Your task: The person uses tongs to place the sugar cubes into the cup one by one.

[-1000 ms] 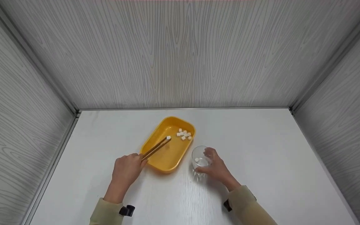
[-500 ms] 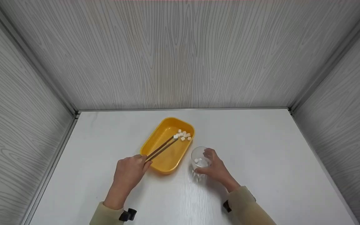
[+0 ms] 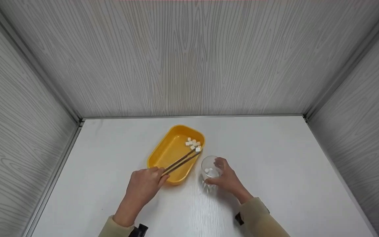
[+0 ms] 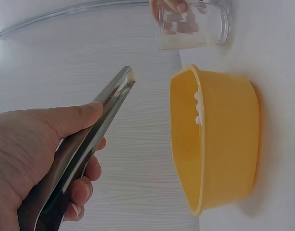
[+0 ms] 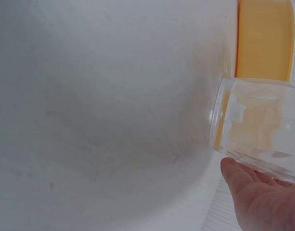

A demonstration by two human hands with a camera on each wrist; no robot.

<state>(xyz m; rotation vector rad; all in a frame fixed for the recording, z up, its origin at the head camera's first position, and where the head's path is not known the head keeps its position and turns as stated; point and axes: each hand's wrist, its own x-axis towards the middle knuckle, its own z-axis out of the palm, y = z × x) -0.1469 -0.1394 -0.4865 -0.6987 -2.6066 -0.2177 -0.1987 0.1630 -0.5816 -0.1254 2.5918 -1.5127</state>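
Observation:
My left hand (image 3: 146, 185) grips metal tongs (image 4: 84, 149), whose serrated tips pinch one small white cube (image 3: 198, 149). In the left wrist view the tongs hang above the yellow tray (image 4: 229, 144), apart from it. Several more white cubes (image 3: 193, 142) lie at the tray's far right end. My right hand (image 3: 225, 176) holds a clear drinking glass (image 3: 209, 162) that stands upright on the table, right of the tray. A white cube (image 5: 237, 112) sits at the bottom inside the glass. The left wrist view shows the glass (image 4: 193, 26) with fingers round it.
A white table (image 3: 275, 158) carries the tray and the glass. Grey wood-grain panels (image 3: 189, 59) rise behind it and on both sides. In the right wrist view the tray's wall (image 5: 265, 38) stands close to the glass.
My left hand has moved to the right, carrying the tongs and cube from over the tray's middle to its right rim, towards the glass. The right hand and glass stay put.

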